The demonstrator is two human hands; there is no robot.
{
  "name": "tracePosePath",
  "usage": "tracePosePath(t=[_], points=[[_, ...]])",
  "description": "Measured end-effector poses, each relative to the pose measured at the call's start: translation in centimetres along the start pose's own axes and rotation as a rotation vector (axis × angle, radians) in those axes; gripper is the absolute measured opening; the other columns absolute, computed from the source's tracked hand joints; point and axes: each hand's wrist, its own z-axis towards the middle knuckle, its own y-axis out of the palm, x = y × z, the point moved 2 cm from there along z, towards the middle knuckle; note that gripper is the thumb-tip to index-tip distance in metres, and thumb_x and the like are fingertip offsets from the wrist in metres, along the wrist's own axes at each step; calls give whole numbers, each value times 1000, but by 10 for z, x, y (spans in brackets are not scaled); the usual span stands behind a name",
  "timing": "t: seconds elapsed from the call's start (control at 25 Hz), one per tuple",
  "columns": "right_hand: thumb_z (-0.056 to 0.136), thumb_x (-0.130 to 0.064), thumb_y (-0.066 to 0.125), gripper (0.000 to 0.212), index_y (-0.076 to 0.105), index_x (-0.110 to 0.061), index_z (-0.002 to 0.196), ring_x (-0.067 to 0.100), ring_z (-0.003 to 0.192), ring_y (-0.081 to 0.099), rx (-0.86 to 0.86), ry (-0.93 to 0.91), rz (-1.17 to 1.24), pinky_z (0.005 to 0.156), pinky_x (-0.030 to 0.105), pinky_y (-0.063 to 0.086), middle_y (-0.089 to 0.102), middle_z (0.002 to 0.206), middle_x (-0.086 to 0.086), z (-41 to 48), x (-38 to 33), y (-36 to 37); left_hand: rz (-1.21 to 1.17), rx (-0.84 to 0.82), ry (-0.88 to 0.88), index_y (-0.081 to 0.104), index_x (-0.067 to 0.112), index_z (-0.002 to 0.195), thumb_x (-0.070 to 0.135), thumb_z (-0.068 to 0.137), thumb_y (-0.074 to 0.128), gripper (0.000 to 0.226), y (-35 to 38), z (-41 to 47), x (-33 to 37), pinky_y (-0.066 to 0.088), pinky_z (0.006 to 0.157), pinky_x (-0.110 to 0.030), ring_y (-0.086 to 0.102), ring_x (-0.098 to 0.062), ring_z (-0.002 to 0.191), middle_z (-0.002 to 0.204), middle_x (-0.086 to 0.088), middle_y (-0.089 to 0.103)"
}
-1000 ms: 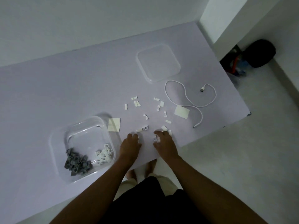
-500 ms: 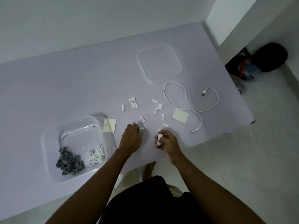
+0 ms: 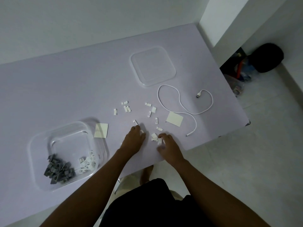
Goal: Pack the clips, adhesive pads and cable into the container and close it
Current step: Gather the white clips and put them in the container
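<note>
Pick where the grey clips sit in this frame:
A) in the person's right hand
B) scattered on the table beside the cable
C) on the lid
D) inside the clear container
D: the grey clips lie heaped in a near corner of the clear container, next to some white ones.
</note>
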Motion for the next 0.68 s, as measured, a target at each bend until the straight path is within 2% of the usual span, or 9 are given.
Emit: tracePosePath(t=[0.12,0.2,0.28,0.36,0.4,0.56,0.68], points=[[85,-18,73,31,57,-19,110,14,89,56,14,18,12,79,22,47,57,108,2,6,3,3,-149,-68,-42,48,5,109,27,98,50,24,3,4,9,48,64,-30,60,-24,75,89,-11,61],[86,-18,74,23,58,-14,103,14,85,55,64,41,60,74,17,43,58,102,3,8,6,1,-212,-77,-74,51,9,102,25,97,48,17,4,9,12,53,70,-37,64,-28,76,87,-13,65],[88,-21,73,18,60,-10,96,16,85,56,147,80,115,75,21,46,61,97,4,10,14,-4,-168,-82,-72,56,10,93,23,98,45,18,3,12,17,49,71,-35,62,-25,77,82,-7,64],[88,-24,73,19,61,-9,92,18,85,56,195,99,116,80,30,50,62,94,6,11,24,-10,-40,23,21,59,11,81,20,94,57,16,3,14,23,40,61,-29,57,-21,67,72,-3,60],[86,-26,75,23,60,-10,93,18,85,55,189,95,106,79,31,49,61,94,6,10,28,-12,30,73,85,59,10,77,20,90,63,17,8,17,21,38,59,-27,56,-21,64,71,-4,61],[75,-32,83,42,55,-14,101,18,88,56,113,62,81,79,27,52,55,100,4,6,34,-13,68,-46,-20,59,15,81,49,91,58,36,20,15,29,45,64,-30,62,-22,72,79,-6,66],[74,-31,84,46,54,-16,104,19,92,56,124,64,56,80,30,54,54,102,2,2,37,-10,176,-46,-3,63,11,88,52,90,58,42,23,14,40,49,68,-32,64,-23,77,84,-7,66]])
